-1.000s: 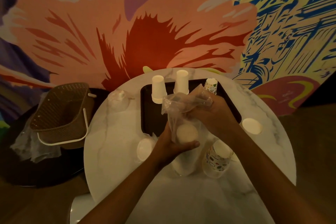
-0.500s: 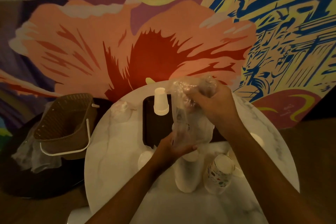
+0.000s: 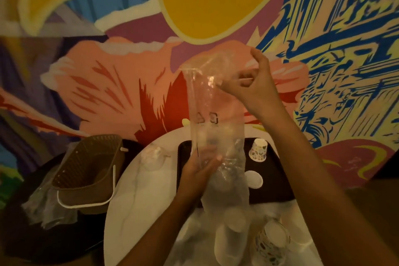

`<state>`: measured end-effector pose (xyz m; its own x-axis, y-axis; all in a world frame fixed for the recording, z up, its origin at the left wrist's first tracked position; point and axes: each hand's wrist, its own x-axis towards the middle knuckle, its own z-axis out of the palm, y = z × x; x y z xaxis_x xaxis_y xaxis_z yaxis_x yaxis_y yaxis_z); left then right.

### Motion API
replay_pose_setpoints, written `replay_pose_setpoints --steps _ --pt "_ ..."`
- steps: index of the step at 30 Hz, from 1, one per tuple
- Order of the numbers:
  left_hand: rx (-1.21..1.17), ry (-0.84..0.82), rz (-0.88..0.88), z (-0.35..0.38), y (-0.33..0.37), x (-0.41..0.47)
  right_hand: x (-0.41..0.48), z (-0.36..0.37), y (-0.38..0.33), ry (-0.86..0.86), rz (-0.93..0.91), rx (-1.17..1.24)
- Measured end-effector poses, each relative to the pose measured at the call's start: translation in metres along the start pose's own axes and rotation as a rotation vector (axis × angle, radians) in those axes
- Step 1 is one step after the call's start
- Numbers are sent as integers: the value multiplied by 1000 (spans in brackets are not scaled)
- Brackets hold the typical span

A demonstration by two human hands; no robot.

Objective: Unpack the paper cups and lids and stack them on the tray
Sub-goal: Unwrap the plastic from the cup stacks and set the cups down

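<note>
Clear crinkled sleeve [image 3: 216, 131], upright: right hand [image 3: 252, 86] pinches its top; left hand [image 3: 194, 173] apparently grips its middle.

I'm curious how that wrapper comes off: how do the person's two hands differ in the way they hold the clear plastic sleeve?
Height: the right hand is raised high against the mural, while the left hand is low, over the dark tray.
Grip: the right hand pinches the clear plastic sleeve at its top end with its fingertips; the left hand wraps round its lower part.
Shared: both hold the same sleeve, stretched upright between them.
</note>
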<state>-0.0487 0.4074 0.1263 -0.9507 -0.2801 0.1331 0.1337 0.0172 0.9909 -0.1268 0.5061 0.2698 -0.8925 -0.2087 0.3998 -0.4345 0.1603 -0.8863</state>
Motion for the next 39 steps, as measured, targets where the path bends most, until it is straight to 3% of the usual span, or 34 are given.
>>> replay_pose_setpoints --steps 8,15,25,33,39 --pt "2 86 7 -82 39 29 -21 65 33 -290 119 -31" --pt "-46 256 -132 -194 25 26 -18 165 51 -286 204 138" --pt "227 525 -149 -394 12 23 -11 342 50 -516 274 114" --pt "327 672 -289 -522 -47 59 -3 427 74 -519 286 53" --pt "492 591 -455 -549 -140 90 -3 460 104 -533 351 -33"
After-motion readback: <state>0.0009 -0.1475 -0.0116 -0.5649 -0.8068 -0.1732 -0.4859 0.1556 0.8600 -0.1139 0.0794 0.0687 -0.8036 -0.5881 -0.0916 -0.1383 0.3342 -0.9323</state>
